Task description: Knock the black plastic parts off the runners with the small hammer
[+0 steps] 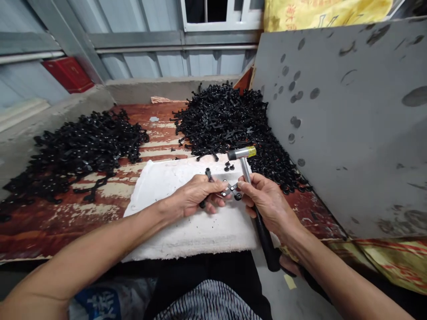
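Over a white cloth pad [160,231], my left hand [196,193] is closed on a black cross-shaped linkage piece [231,188] with small shiny rivets. Another black bar [208,174] sticks up between the fingers of that hand. My right hand [267,198] grips a small mallet [265,238] with a black handle, its metal head capped black on one side and yellow on the other. The thumb and forefinger of this hand also touch the right end of the linkage. A few loose black round-headed pegs [227,168] lie on the pad just beyond.
Behind the pad rises a large heap of black parts [223,115]. A second heap of linked black pieces [90,142] lies at left on the worn red-brown board [156,129]. A stained grey panel [333,124] walls off the right side.
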`<state>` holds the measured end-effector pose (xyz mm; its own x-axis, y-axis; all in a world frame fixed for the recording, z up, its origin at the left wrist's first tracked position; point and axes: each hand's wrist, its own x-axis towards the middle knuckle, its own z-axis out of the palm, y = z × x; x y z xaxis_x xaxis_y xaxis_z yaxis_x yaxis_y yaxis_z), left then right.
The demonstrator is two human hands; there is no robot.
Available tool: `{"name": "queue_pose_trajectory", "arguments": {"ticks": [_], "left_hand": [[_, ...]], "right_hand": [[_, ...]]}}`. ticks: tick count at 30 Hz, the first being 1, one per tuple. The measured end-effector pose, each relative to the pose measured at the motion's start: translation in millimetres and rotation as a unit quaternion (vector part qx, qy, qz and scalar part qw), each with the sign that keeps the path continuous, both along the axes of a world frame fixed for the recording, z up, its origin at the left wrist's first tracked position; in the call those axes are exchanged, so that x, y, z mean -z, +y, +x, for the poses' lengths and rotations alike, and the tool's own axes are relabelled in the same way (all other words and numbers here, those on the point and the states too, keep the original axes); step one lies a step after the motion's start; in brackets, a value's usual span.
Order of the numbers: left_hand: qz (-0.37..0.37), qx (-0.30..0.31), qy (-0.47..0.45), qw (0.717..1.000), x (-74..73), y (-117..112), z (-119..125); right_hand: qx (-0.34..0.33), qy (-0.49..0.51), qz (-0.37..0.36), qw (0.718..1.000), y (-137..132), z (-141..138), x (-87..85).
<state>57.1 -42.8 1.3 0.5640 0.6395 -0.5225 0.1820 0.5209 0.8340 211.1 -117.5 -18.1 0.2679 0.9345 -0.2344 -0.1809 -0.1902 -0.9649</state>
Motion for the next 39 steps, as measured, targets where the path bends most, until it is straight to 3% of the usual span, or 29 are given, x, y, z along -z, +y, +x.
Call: {"name": "queue_pose_trajectory", "arguments": {"ticks": [3, 7, 13, 21, 39], "left_hand": [[0.056, -0.052, 0.018, 0.997, -2.1, 18, 3], [0.061, -0.098, 0.022, 0.993, -3.2, 40, 8], [0.035, -0.11, 0.038, 0.993, 4.0, 57, 23], [0.017, -0.114, 0.047, 0.992, 10.6, 65, 26], [0.007, -0.101, 0.066, 0.993, 7.3, 65, 30]], "right_hand": [[-0.02, -0.036, 0.007, 0.999, -4, 6, 7.7], [-0.031, -0.114, 0.015, 0.993, -14, 21, 20.1], [-0.034, -0.053, -0.03, 0.998, -22, 24, 18.7], [-0.046, -0.053, -0.04, 0.997, -19, 26, 17.8], [-0.048, -0.052, -0.029, 0.997, -20, 28, 21.2]]}}
